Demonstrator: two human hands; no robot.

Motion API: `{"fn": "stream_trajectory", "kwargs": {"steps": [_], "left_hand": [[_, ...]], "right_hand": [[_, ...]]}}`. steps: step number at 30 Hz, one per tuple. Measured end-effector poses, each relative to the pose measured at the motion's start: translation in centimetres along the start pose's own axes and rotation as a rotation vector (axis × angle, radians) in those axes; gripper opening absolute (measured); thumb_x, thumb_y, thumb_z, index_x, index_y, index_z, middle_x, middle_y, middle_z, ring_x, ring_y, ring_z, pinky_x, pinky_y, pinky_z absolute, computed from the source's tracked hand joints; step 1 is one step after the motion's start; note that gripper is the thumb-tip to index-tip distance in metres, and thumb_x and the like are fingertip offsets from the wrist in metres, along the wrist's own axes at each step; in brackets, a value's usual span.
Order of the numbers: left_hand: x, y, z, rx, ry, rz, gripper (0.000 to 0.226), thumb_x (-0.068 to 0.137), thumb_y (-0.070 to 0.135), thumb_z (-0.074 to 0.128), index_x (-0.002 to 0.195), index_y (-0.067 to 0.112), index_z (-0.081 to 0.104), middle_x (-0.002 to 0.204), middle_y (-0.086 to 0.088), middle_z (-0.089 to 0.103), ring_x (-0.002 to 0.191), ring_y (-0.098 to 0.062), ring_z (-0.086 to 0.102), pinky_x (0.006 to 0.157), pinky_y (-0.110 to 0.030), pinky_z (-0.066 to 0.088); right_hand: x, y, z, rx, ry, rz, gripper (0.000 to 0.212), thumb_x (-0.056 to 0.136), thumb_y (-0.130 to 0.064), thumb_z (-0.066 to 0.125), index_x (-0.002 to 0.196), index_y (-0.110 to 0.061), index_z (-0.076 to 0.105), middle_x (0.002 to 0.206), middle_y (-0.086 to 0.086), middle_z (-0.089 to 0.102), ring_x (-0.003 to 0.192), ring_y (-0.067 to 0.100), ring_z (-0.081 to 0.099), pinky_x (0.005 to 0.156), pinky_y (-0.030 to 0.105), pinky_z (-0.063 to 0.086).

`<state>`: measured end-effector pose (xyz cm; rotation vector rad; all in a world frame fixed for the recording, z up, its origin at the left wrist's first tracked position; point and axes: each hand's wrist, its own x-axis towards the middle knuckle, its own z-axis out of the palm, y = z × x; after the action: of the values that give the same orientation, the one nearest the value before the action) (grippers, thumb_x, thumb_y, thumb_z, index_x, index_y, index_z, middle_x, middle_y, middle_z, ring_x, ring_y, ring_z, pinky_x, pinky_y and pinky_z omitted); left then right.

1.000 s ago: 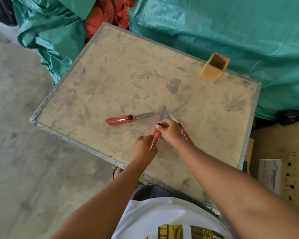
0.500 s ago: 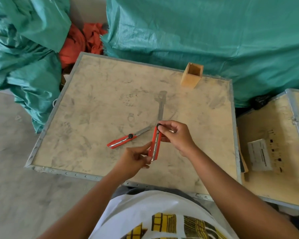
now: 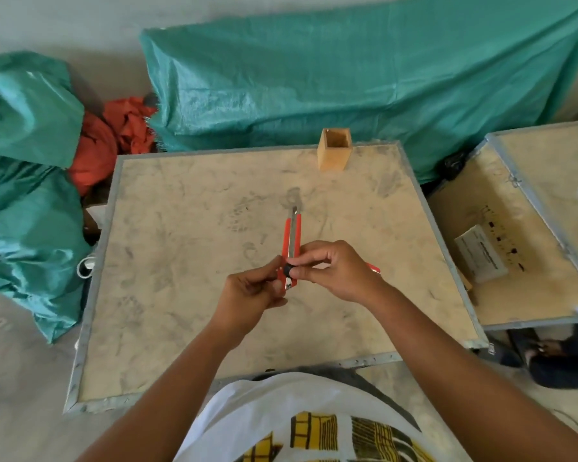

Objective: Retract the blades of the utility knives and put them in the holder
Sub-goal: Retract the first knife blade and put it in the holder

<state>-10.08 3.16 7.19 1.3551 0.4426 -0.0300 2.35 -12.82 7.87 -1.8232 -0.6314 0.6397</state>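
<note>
Both hands meet over the middle of the counter (image 3: pixel 167 328), a dusty tan board framed in grey metal strip. The left hand (image 3: pixel 251 295) has its grip closed around the lower end of a red plastic utility knife with a steel channel (image 3: pixel 291 241), held above the surface and pointing away from the person. The right hand (image 3: pixel 334 271) pinches in from the other side, thumb and forefinger closed on the knife's black slider knob (image 3: pixel 287 269), which sits just above the left grip. A short tip of blade shows at the far end of the knife, well beyond both grips.

Just past the heel of the right grip, a sliver of a second red knife (image 3: pixel 374 269) peeks out; the hand hides most of it, so its blade cannot be judged.

Far beyond the grips, at the back edge of the counter, stands the open-topped square wooden holder (image 3: pixel 334 151), upright and well apart from the knives.

The counter's surface is smeared with grey smudges and prints. Behind it lies a large teal woven tarpaulin (image 3: pixel 364 81), with more teal sheeting (image 3: pixel 24 195) and a heap of orange cloth (image 3: pixel 114 135) off to the left of the grips. To the right sits a second metal-edged board (image 3: pixel 531 261) carrying a pale rectangular box (image 3: pixel 481 253). The floor is bare grey concrete (image 3: pixel 20 378).
</note>
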Motion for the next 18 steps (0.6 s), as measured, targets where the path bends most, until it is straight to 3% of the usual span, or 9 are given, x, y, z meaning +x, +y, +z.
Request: {"fn": "stream_trajectory", "kwargs": {"steps": [4,8,12,15,18], "left_hand": [[-0.1,0.5,-0.9,0.004,-0.084,0.01,0.041,0.091,-0.003,0.06,0.129,0.012,0.062,0.115,-0.011,0.074,0.109,-0.026,0.069,0.084,-0.043,0.061],[-0.2,0.9,-1.0,-0.016,-0.133,0.006,0.042,0.089,-0.004,0.062,0.123,0.021,0.065,0.112,-0.008,0.075,0.107,-0.027,0.07,0.083,-0.042,0.062],[-0.2,1.0,-0.5,-0.026,-0.157,0.019,0.044,0.089,-0.005,0.061,0.123,0.023,0.064,0.113,-0.008,0.075,0.107,-0.027,0.07,0.082,-0.041,0.062],[0.0,1.3,-0.3,-0.038,-0.159,0.045,0.045,0.09,-0.005,0.059,0.13,0.015,0.059,0.116,-0.01,0.073,0.108,-0.026,0.069,0.082,-0.041,0.062],[0.3,1.6,0.0,-0.046,-0.156,0.051,0.045,0.089,-0.005,0.06,0.131,0.011,0.058,0.114,-0.013,0.073,0.107,-0.026,0.07,0.082,-0.041,0.062]], "right_hand": [[-1.0,-0.6,0.5,-0.07,0.029,-0.045,0.031,0.086,-0.013,0.079,0.115,-0.023,0.077,0.111,0.001,0.075,0.095,0.017,0.072,0.09,0.032,0.058],[-1.9,-0.9,1.1,-0.066,0.155,-0.008,0.019,0.079,-0.023,0.085,0.096,-0.027,0.078,0.1,-0.007,0.077,0.085,0.015,0.072,0.084,0.043,0.06],[-2.3,-1.5,0.9,-0.07,0.173,0.039,0.019,0.079,-0.028,0.086,0.092,-0.033,0.073,0.093,-0.02,0.073,0.08,0.009,0.069,0.067,0.028,0.054],[-2.3,-1.9,0.0,-0.066,0.111,0.011,0.024,0.086,-0.022,0.08,0.107,-0.033,0.076,0.105,-0.017,0.074,0.085,0.01,0.069,0.072,0.033,0.056],[-1.9,-2.0,-0.5,-0.078,0.14,-0.019,0.018,0.082,-0.018,0.083,0.098,-0.025,0.078,0.098,-0.009,0.076,0.083,0.01,0.07,0.072,0.029,0.055]]}}
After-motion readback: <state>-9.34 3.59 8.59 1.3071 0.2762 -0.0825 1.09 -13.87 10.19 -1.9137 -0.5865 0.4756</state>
